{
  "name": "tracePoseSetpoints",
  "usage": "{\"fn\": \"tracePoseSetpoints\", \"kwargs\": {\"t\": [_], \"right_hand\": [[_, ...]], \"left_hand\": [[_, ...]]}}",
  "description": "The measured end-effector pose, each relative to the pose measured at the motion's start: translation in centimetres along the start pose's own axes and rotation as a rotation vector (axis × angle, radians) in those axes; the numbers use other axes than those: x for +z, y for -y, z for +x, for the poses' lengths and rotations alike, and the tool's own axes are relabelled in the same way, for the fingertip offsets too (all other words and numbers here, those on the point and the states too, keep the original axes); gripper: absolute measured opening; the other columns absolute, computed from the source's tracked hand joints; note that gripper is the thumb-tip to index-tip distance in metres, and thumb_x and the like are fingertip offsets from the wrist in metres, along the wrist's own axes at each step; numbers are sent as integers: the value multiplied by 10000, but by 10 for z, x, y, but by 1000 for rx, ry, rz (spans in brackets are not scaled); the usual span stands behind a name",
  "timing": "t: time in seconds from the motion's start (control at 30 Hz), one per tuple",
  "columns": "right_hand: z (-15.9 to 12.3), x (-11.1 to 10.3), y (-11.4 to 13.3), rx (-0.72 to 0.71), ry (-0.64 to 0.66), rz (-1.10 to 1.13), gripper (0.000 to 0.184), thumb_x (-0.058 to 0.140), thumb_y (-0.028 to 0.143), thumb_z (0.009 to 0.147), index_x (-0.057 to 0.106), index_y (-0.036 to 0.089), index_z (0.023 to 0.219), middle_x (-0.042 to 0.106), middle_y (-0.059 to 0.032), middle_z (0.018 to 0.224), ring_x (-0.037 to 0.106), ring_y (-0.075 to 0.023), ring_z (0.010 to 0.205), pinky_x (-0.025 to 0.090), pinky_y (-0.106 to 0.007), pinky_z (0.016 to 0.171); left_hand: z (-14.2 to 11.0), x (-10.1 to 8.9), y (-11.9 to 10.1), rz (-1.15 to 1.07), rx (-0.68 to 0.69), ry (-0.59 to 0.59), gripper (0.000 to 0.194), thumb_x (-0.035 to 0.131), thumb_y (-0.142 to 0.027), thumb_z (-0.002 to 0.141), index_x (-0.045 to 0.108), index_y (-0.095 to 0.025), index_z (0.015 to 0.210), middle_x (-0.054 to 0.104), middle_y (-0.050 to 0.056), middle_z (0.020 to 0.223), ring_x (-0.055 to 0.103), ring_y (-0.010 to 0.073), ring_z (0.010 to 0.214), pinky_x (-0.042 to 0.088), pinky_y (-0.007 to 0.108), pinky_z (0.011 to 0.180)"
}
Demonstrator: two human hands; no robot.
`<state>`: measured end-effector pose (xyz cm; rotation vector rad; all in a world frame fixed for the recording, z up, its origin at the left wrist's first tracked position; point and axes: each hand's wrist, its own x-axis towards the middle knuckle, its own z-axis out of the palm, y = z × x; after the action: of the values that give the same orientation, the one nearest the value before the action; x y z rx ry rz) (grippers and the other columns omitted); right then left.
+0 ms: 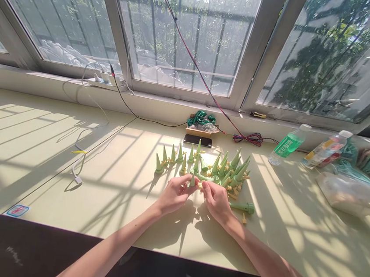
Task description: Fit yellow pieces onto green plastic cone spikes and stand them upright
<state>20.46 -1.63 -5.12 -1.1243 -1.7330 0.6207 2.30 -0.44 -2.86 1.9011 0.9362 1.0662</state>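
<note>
My left hand (176,192) is closed round a green cone (192,181), whose pointed tip stands up between the fingers. Close beside it, my right hand (215,198) pinches a small yellow piece (200,185) against the cone's side; whether the two parts are joined I cannot tell. Just beyond both hands stand several more green cones (215,164), many with small yellow pieces at their bases. Past my right wrist lies a green tube-like part (245,207), with a loose yellow piece (244,219) near it.
A phone (198,140) lies before a small box (202,131) holding green material. A green-labelled bottle (289,144), another bottle (326,149) and a plastic bag (346,195) stand at right. A white cable (77,169) crosses the left tabletop. Coiled wire (249,138) lies by the window.
</note>
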Motion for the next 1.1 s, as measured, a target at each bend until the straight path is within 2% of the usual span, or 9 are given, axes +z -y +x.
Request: {"fn": "tracePoseSetpoints", "kwargs": {"t": [0.13, 0.23, 0.37, 0.5, 0.67, 0.8, 0.9, 1.0, 1.1], "right_hand": [[0, -3, 8, 34, 16, 62, 292, 506, 431, 1010, 607, 185, 889, 614, -13, 740, 507, -134, 575, 387, -263, 528], [-1, -4, 12, 39, 37, 90, 229, 555, 405, 983, 615, 184, 991, 659, -49, 874, 549, -141, 613, 425, -264, 529], [-1, -3, 10, 25, 53, 99, 215, 553, 387, 984, 615, 182, 982, 654, -55, 880, 558, -147, 636, 438, -271, 545], [-1, -1, 5, 28, 53, 92, 244, 524, 394, 1003, 614, 182, 922, 618, -23, 781, 514, -136, 602, 393, -266, 536], [-1, 1, -1, 19, 52, 73, 390, 479, 453, 1020, 557, 190, 743, 461, 31, 602, 376, -116, 527, 293, -266, 510], [0, 1, -3, 30, 48, 60, 479, 413, 478, 1037, 495, 202, 655, 431, 28, 564, 379, -123, 520, 292, -277, 522], [0, -1, 1, 44, 52, 72, 438, 426, 471, 1034, 529, 199, 706, 504, 13, 594, 447, -136, 534, 338, -280, 539], [-1, -2, 7, 37, 47, 89, 282, 506, 435, 1007, 598, 187, 907, 613, -15, 750, 502, -140, 583, 375, -273, 547], [-1, -3, 10, 20, 59, 90, 229, 527, 401, 999, 600, 184, 981, 643, -36, 846, 522, -139, 613, 387, -267, 546]], "left_hand": [[1, 0, 2, -27, -6, -35, 143, 609, -273, 919, 657, -139, 931, 610, 14, 784, 371, 62, 549, 356, 175, 481], [2, 0, 2, -35, -14, -41, 120, 615, -262, 913, 644, -146, 923, 617, 15, 792, 409, 68, 565, 388, 177, 506], [1, -1, 1, -26, -22, -34, 113, 614, -260, 911, 643, -153, 930, 622, 17, 803, 417, 73, 569, 395, 184, 514], [1, 0, 2, -3, -31, -38, 130, 622, -283, 907, 639, -154, 904, 554, -11, 714, 363, 72, 550, 364, 182, 495], [0, 1, 3, 5, -28, -5, 152, 604, -296, 923, 647, -151, 930, 585, 1, 754, 347, 70, 550, 362, 183, 489], [0, 2, 3, -5, -26, 9, 170, 597, -299, 930, 664, -144, 953, 595, 8, 761, 360, 72, 553, 354, 179, 477], [1, 2, 3, -17, -39, -5, 165, 609, -299, 926, 664, -146, 955, 622, 17, 797, 386, 72, 557, 369, 182, 482], [2, 1, 3, -18, -47, -42, 153, 649, -291, 900, 669, -155, 967, 641, 19, 829, 423, 75, 564, 400, 190, 500], [2, 0, 4, -4, -53, -56, 162, 670, -296, 886, 677, -163, 977, 642, 15, 822, 449, 81, 568, 411, 193, 504]]}}
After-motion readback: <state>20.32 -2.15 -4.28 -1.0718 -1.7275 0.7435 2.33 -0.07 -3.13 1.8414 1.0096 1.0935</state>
